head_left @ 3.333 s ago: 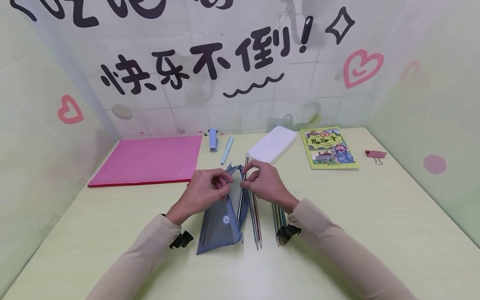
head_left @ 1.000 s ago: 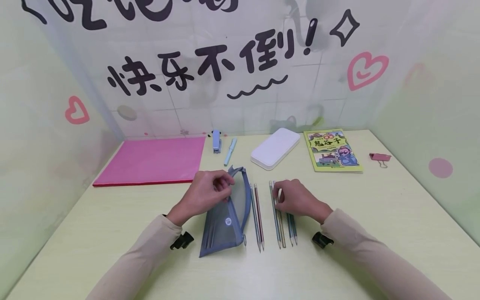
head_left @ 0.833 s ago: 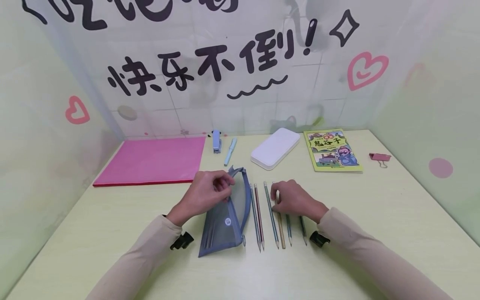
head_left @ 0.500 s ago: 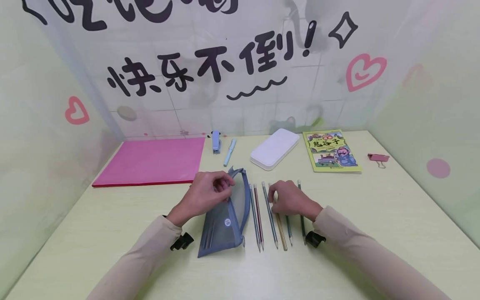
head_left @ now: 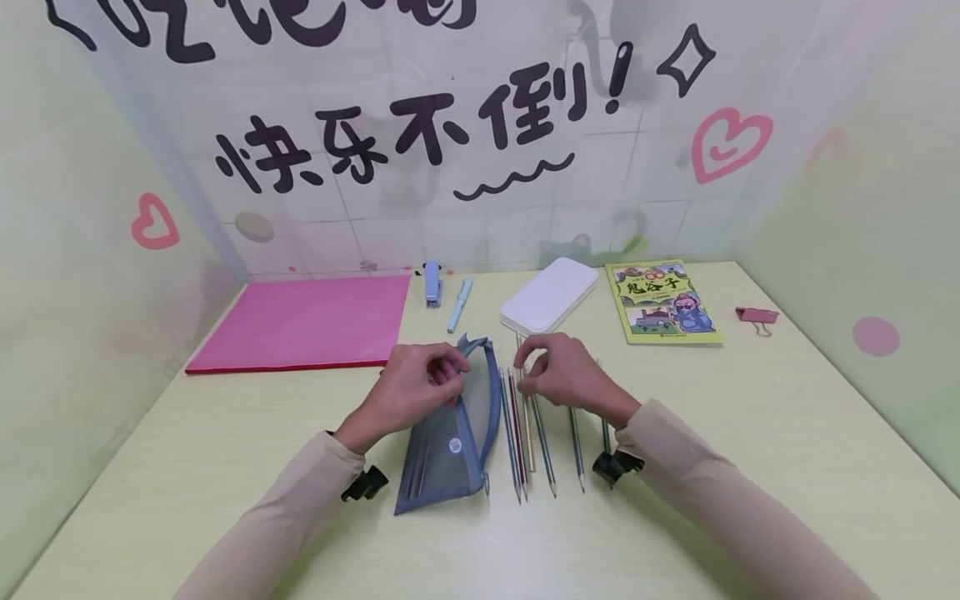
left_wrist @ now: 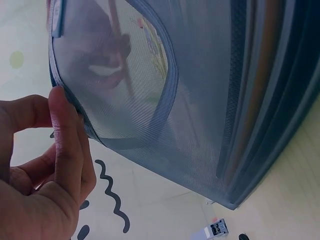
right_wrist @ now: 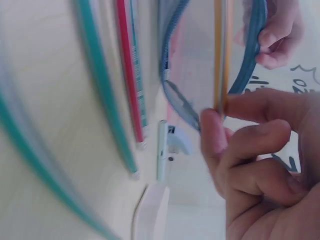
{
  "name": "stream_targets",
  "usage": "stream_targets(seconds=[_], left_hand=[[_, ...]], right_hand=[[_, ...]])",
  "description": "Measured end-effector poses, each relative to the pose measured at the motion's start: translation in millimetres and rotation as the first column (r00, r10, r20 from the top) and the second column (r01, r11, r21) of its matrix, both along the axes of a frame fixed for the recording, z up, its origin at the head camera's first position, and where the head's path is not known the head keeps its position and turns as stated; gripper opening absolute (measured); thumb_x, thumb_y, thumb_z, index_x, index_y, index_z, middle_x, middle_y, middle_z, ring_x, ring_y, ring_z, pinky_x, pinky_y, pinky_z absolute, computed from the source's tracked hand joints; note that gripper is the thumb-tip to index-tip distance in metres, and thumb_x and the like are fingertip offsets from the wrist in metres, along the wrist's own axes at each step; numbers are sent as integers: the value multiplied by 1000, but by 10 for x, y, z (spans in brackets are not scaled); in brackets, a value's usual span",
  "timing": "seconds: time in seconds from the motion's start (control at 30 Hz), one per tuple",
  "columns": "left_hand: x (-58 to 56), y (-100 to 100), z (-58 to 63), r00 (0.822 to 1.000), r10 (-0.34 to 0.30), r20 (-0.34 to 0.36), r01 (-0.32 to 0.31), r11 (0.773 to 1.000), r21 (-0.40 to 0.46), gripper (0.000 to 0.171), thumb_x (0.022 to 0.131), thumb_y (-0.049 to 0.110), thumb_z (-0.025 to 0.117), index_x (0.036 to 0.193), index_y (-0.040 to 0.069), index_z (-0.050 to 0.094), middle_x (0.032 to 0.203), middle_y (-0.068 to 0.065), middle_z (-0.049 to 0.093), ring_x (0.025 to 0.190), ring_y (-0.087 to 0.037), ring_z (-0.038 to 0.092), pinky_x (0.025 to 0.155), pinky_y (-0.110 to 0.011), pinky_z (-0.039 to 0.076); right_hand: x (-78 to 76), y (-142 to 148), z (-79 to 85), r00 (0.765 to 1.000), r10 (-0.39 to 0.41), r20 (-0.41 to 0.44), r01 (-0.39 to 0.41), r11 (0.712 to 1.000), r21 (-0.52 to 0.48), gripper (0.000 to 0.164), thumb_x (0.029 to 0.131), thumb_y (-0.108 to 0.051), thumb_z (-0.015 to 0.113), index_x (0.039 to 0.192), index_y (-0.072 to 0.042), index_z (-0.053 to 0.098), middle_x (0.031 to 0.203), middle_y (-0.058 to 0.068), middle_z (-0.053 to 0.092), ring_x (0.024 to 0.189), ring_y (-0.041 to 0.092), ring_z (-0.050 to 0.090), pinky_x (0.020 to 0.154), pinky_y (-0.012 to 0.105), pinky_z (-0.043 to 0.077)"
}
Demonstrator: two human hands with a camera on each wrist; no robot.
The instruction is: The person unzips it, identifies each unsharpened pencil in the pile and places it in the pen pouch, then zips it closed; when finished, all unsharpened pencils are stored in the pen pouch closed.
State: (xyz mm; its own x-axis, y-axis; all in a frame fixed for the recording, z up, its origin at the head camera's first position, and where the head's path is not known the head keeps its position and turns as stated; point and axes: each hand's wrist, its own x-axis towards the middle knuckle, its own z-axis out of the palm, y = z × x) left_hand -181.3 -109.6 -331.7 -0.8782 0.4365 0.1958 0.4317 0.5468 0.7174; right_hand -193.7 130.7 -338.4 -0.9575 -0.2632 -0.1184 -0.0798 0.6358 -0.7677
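My left hand [head_left: 412, 383] pinches the opening's edge of a blue-grey mesh pencil pouch [head_left: 431, 467], whose mouth gapes to the right. Several pencils [left_wrist: 260, 85] show through the mesh in the left wrist view. Between thumb and forefinger, my right hand [head_left: 573, 375] holds a gold pencil [head_left: 530, 442] raised just right of the pouch. In the right wrist view the gold pencil [right_wrist: 220, 55] overlaps the open mouth. On the table beneath lie a red pencil [head_left: 517, 442], a teal pencil [head_left: 543, 454] and several others, points toward me.
Along the back stand a pink folder [head_left: 300, 321], a blue stapler [head_left: 432, 283], a light blue pen [head_left: 460, 304], a white case [head_left: 551, 296] and a yellow-green comic book [head_left: 663, 304]. A red binder clip [head_left: 757, 316] lies at the far right.
My right hand put a pencil into the pouch, returned to the row and spread the pencils apart. It has now lifted the gold one leftward. My left hand keeps its hold on the pouch.
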Motion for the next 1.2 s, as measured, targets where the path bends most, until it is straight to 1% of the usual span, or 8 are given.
stream_targets(seconds=[0.13, 0.3, 0.47, 0.63, 0.83, 0.93, 1.07, 1.2], left_hand=[[-2, 6, 9, 1000, -1, 3, 1, 1000, -1, 16, 87, 4, 62, 99, 4, 73, 76, -5, 70, 60, -7, 64, 56, -23, 52], [-7, 10, 20, 1000, -1, -1, 1, 1000, -4, 16, 88, 4, 62, 100, 3, 73, 76, -5, 70, 60, -7, 64, 56, -23, 53], [-6, 7, 31, 1000, -3, -4, 3, 1000, 0, 18, 87, 4, 62, 101, 1, 73, 76, -5, 71, 61, -7, 64, 57, -22, 53], [-8, 5, 40, 1000, -1, -8, 1, 1000, 2, 18, 88, 5, 62, 101, 0, 73, 76, -5, 71, 60, -7, 64, 58, -23, 54], [-16, 10, 33, 1000, 1, -30, -1, 1000, 3, 18, 87, 6, 63, 101, 0, 73, 75, -5, 71, 61, -7, 64, 58, -23, 54], [-12, 17, 27, 1000, -1, -28, 1, 1000, -3, 17, 87, 7, 63, 100, 3, 74, 75, -3, 71, 60, -6, 64, 58, -23, 54], [-5, 18, 23, 1000, -11, -25, 10, 1000, -2, 17, 88, 7, 62, 99, 5, 74, 75, -2, 71, 60, -6, 65, 58, -23, 55], [-2, 16, 26, 999, -13, -32, 13, 1000, 3, 16, 88, 7, 62, 99, 4, 74, 76, -2, 71, 61, -6, 64, 59, -23, 55]], right_hand=[[-11, -114, 49, 996, -83, -40, 79, 992, -103, 23, 82, -13, 73, 105, -10, 67, 81, 11, 75, 58, 21, 61, 51, 27, 45], [-5, -252, 33, 987, -141, -73, 125, 973, -194, 22, 83, -11, 71, 105, -11, 67, 83, 9, 75, 67, 29, 66, 54, 28, 47], [42, -365, -41, 991, -111, -81, 92, 972, -214, 24, 83, -11, 72, 107, -8, 67, 82, 9, 76, 65, 27, 67, 54, 27, 47], [119, -448, -106, 995, -66, -69, 50, 976, -211, 24, 83, -10, 73, 106, -8, 68, 79, 5, 76, 66, 21, 67, 56, 27, 47], [168, -512, -145, 997, -58, -43, 48, 979, -200, 21, 83, -10, 74, 103, -8, 68, 77, 4, 75, 66, 16, 65, 59, 26, 48], [170, -532, -162, 998, -51, -39, 43, 982, -185, 20, 83, -9, 74, 101, -9, 68, 76, 4, 74, 65, 16, 65, 59, 26, 49], [155, -552, -172, 1000, 3, -28, -7, 988, -153, 21, 85, -9, 73, 105, -11, 68, 80, 3, 75, 68, 17, 68, 58, 26, 51], [141, -509, -167, 999, 50, -10, -51, 990, -128, 25, 88, -11, 70, 113, -12, 67, 84, 3, 76, 68, 18, 69, 56, 28, 54]])
